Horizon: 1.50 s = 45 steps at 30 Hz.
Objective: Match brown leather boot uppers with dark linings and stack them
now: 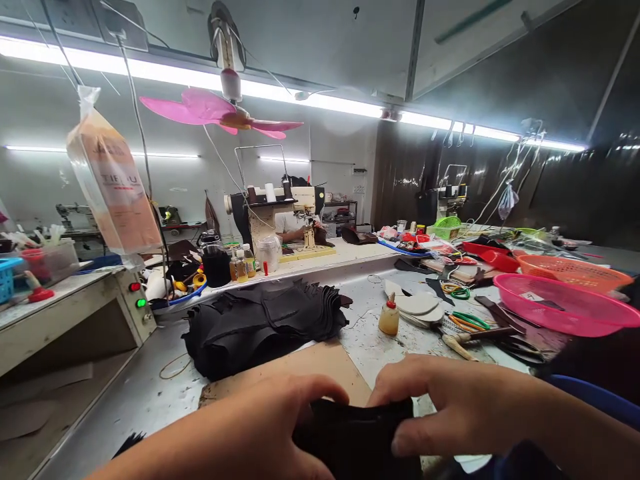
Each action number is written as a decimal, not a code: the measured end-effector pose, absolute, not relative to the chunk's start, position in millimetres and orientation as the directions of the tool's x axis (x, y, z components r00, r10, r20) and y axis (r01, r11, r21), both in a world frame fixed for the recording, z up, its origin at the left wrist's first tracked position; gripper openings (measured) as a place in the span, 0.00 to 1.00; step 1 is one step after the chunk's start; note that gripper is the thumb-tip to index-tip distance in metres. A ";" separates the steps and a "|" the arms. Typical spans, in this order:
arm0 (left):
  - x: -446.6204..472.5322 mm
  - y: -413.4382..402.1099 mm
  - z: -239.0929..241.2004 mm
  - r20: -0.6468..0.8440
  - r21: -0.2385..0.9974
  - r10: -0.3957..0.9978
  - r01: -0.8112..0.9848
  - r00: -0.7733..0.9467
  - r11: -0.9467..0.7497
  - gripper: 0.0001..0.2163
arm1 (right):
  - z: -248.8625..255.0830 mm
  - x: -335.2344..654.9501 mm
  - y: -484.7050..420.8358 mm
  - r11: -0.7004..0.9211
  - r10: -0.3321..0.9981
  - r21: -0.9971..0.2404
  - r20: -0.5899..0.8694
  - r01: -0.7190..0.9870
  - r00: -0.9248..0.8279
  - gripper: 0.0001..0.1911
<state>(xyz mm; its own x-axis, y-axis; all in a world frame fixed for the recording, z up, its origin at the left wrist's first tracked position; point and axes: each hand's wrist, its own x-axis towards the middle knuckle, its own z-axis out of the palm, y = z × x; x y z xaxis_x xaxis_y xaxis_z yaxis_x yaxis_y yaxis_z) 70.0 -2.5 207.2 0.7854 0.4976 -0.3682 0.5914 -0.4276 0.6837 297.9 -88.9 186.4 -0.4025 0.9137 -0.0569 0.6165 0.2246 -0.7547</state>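
Observation:
Both hands meet low in the head view over a piece of black leather (pixel 357 437). My left hand (pixel 273 427) curls its fingers over the piece's left edge and grips it. Gripping the right edge from above, my right hand (pixel 450 403) pinches the piece between thumb and fingers. The piece lies over a brown cardboard sheet (pixel 310 370) on the worktable. Just beyond the cardboard sits a big pile of black cut leather pieces (pixel 265 323).
A small glue bottle (pixel 389 317), white insoles (pixel 417 305), a hammer (pixel 465 340), scissors, rubber bands, and pink (pixel 565 307) and orange (pixel 575 272) baskets lie to the right. A sewing machine (pixel 280 213) with a person behind it stands farther back. A control box (pixel 135 297) is at left.

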 end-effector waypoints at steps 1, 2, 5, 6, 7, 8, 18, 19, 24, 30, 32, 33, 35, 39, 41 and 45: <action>70.1 -3.0 207.7 -0.389 0.653 0.515 0.623 0.764 -0.430 0.19 | 185.7 297.0 -88.8 0.210 0.911 -0.757 -0.077 0.619 -0.404 0.16; 69.9 -3.6 208.5 -0.404 0.624 0.531 0.649 0.745 -0.435 0.16 | 184.8 296.3 -88.8 0.203 0.912 -0.758 -0.083 0.619 -0.401 0.16; 69.7 -7.5 212.8 -0.413 0.575 0.566 0.686 0.714 -0.446 0.13 | 183.8 293.8 -90.0 0.250 0.923 -0.733 -0.017 0.633 -0.385 0.19; 70.2 -9.8 214.8 -0.405 0.564 0.574 0.688 0.712 -0.456 0.12 | 185.1 292.5 -90.9 0.276 0.924 -0.711 0.011 0.647 -0.383 0.18; 71.0 -12.7 217.0 -0.391 0.548 0.583 0.689 0.712 -0.474 0.10 | 187.4 290.7 -92.1 0.298 0.924 -0.685 0.030 0.665 -0.382 0.16; 72.2 -15.9 219.0 -0.373 0.521 0.597 0.693 0.710 -0.498 0.09 | 190.4 288.3 -93.2 0.314 0.922 -0.657 0.039 0.685 -0.385 0.13; 66.5 -19.7 218.7 -0.261 0.463 0.682 0.709 0.683 -0.532 0.07 | 201.9 267.1 -89.1 0.446 0.870 -0.590 0.111 0.673 -0.480 0.07; 64.4 -18.6 216.9 -0.245 0.471 0.682 0.699 0.689 -0.538 0.07 | 202.3 266.1 -89.2 0.452 0.872 -0.584 0.129 0.674 -0.473 0.06; 61.8 -22.5 217.4 -0.112 0.534 0.617 0.570 0.779 -0.624 0.07 | 205.8 254.2 -87.4 0.531 0.839 -0.558 0.240 0.638 -0.488 0.09; 51.0 -21.1 227.3 -0.204 0.576 0.633 0.614 0.747 -0.540 0.09 | 203.5 253.7 -84.5 0.472 0.862 -0.579 0.144 0.665 -0.486 0.06; 46.8 -18.0 227.3 -0.188 0.557 0.628 0.609 0.755 -0.565 0.09 | 204.7 257.2 -84.5 0.425 0.882 -0.592 0.099 0.685 -0.461 0.08; 45.6 -16.7 227.1 -0.181 0.539 0.630 0.612 0.755 -0.579 0.09 | 205.8 258.9 -84.4 0.410 0.887 -0.602 0.087 0.685 -0.454 0.08; 44.9 -15.5 226.5 -0.171 0.502 0.639 0.624 0.750 -0.599 0.09 | 208.1 261.9 -83.9 0.358 0.897 -0.644 0.037 0.676 -0.440 0.10; 45.0 -18.4 224.2 -0.188 0.492 0.614 0.615 0.767 -0.617 0.09 | 205.6 265.5 -83.1 0.161 0.860 -0.711 -0.239 0.684 -0.451 0.18; 42.8 -20.7 221.1 -0.214 0.495 0.607 0.620 0.766 -0.609 0.10 | 199.0 265.6 -83.1 0.146 0.827 -0.715 -0.292 0.684 -0.481 0.14; 38.0 -23.8 212.2 -0.254 0.487 0.618 0.650 0.744 -0.583 0.10 | 184.5 262.2 -82.4 0.183 0.791 -0.716 -0.299 0.673 -0.534 0.08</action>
<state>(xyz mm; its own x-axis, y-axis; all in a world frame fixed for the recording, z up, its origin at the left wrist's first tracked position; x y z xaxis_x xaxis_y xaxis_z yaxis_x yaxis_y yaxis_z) 38.0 -23.8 212.2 0.7441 0.6180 -0.2537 0.6502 -0.5828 0.4874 262.2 -82.4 184.5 -0.5337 0.7910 -0.2993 0.6732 0.1831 -0.7165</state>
